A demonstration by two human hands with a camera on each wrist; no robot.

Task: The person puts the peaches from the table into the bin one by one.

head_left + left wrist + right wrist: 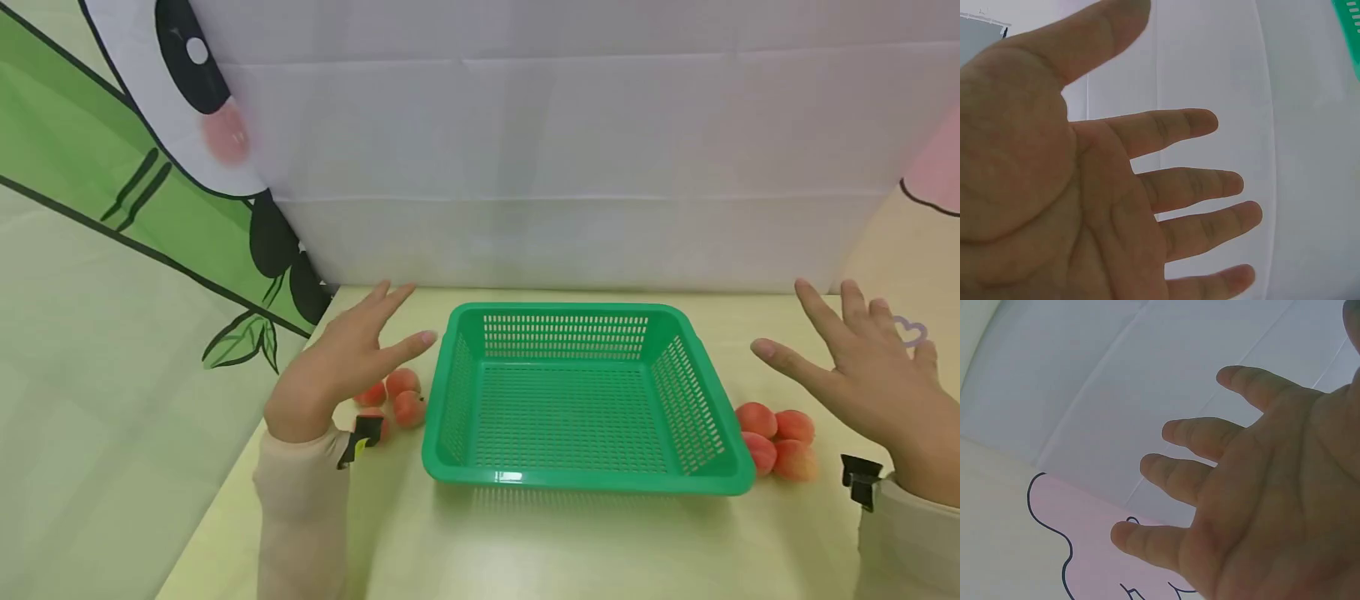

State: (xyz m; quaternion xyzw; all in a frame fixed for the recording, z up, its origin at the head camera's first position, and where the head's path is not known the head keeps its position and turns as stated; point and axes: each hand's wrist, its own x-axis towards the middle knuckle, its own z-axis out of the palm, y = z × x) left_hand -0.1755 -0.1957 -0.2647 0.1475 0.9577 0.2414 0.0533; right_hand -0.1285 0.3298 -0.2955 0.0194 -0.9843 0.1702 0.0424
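Note:
A green plastic basket (562, 479) with nothing inside it stands on the table between the two hands. My left hand (345, 358) is raised left of it with fingers spread, above several red-orange fruits (409, 409); part of that group is hidden by the hand and wrist. On the other side, my right hand (873, 371) hovers with its fingers fanned out, above and right of another group of several fruits (795, 460). In the wrist views the left palm (1104, 206) and right palm (1260, 487) hold nothing.
The pale yellow table (510, 550) reaches back to a white cloth backdrop (525, 167). Cartoon prints in green and black cover the cloth at the left, and a pink shape shows at the right. A strap with a black piece is on each wrist.

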